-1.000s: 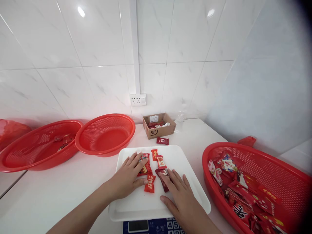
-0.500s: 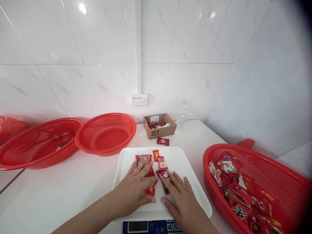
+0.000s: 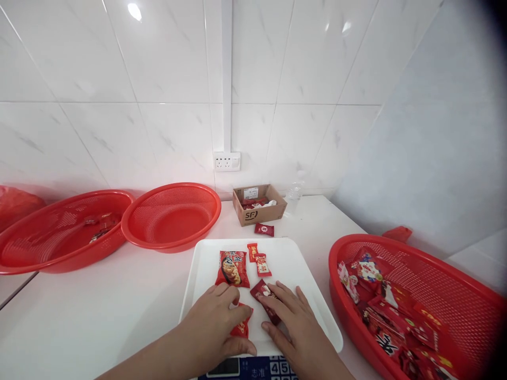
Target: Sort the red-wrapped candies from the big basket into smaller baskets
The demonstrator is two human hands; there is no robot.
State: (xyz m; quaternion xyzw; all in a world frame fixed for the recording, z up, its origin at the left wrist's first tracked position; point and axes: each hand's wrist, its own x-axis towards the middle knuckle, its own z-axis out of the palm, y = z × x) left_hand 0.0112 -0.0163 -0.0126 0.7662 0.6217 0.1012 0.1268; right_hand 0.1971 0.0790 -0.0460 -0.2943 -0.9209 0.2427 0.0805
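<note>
my left hand (image 3: 209,322), fingers loosely curved, rests over a red candy packet (image 3: 242,330); my right hand (image 3: 295,330), fingers spread, touches a dark red candy packet (image 3: 266,302) on the white tray (image 3: 303,264).

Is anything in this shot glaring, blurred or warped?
In the head view, a bright glare spot shines on the white wall tiles, the tile joints lean outward as through a wide lens, a dark shadow rounds the top-right corner, and the left hand and right hand look fairly sharp.
</note>
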